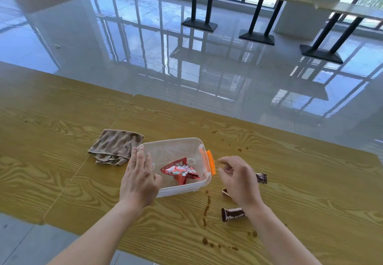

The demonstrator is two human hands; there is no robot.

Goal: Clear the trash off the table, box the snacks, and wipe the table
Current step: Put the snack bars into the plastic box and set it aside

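A clear plastic box (pixel 174 146) with an orange latch (pixel 211 162) stands on the wooden table (pixel 310 181). A red snack packet (pixel 179 171) lies inside it. My left hand (pixel 138 178) rests flat on the box's left rim. My right hand (pixel 238 178) hovers just right of the latch, fingers loosely curled and apart, holding nothing. Brown snack wrappers lie around it: one (pixel 261 178) behind the hand, one (pixel 225 192) partly hidden under it, one (pixel 233 214) beside my wrist. A folded brown cloth (pixel 116 146) lies left of the box.
Brown liquid spots (pixel 206 206) run from the box toward the table's near edge, with more drops (pixel 240 149) beyond the latch. A seam (pixel 116 119) splits the tabletop into two panels. Glossy tiled floor and black-legged tables (pixel 257 34) lie beyond.
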